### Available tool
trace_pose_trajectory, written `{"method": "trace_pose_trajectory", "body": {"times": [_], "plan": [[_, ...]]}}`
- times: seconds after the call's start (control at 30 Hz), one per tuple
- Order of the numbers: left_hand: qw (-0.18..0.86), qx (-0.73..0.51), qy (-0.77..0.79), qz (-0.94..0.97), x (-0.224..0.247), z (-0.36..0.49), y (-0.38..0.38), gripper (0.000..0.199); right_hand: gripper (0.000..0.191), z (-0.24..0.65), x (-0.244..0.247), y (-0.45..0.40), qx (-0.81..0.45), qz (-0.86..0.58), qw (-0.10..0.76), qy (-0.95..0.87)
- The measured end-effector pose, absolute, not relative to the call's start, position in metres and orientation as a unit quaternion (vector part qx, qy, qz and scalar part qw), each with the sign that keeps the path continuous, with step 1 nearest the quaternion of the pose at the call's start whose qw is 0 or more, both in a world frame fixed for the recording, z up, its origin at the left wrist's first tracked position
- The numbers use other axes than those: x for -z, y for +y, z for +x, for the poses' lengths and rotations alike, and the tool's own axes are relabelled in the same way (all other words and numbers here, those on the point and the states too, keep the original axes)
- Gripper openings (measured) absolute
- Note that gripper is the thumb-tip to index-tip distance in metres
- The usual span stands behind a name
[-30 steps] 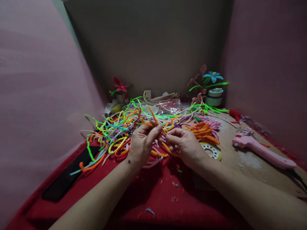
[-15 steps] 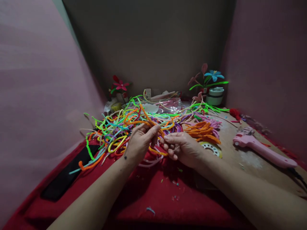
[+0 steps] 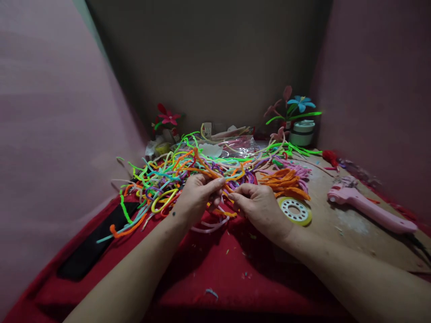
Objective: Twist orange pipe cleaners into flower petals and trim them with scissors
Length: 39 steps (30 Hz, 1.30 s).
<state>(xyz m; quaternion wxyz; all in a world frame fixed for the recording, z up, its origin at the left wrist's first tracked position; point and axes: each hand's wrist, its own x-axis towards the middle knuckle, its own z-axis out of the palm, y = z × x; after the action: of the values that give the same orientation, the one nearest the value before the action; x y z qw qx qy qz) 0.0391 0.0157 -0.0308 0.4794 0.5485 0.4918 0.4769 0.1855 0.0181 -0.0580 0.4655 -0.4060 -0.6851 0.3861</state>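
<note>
An orange pipe cleaner runs from the upper left down into both hands, held above the red cloth. My left hand pinches it between thumb and fingers. Just to the right, my right hand is closed at the lower end of the pipe cleaner, thumb against the fingers; the tip between them is hardly visible. Behind the hands spreads a tangled heap of pipe cleaners in many colours. A bundle of orange pipe cleaners lies beyond my right hand.
A yellow tape roll lies beside my right wrist. On the brown board rests a pink glue gun with a cord. A black flat object is at left. Fuzzy flowers and a lidded jar stand behind.
My right hand has turned over, its back now facing up and its fingers curled in, so the tape roll shows more fully. My left hand keeps its pinch, nearly still.
</note>
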Motion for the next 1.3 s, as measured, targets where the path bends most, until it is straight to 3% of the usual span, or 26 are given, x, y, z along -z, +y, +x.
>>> {"method": "trace_pose_trajectory", "body": {"times": [0.1,0.37,0.67,0.87,1.3], "plan": [[0.541,-0.457,0.457,0.537,0.0319,0.0369,0.0152,0.017,0.020,0.1844,0.0583,0.0193,-0.411,-0.402,0.467,-0.672],[0.534,-0.497,0.475,0.492,0.0339,0.0318,0.0159,0.020,0.013,0.1812,0.0560,0.0199,-0.578,-0.331,0.499,-0.554],[0.534,-0.520,0.421,0.516,0.0345,0.0327,0.0116,0.015,0.009,0.1827,0.0550,0.0223,-0.636,-0.284,0.527,-0.487],[0.501,-0.486,0.476,0.535,0.0370,0.0343,0.0107,0.020,0.007,0.1833,0.0545,0.0224,-0.618,-0.274,0.550,-0.490],[0.482,-0.484,0.454,0.572,0.0353,0.0361,0.0084,0.016,0.022,0.1829,0.0572,0.0245,-0.658,-0.244,0.519,-0.488]]}}
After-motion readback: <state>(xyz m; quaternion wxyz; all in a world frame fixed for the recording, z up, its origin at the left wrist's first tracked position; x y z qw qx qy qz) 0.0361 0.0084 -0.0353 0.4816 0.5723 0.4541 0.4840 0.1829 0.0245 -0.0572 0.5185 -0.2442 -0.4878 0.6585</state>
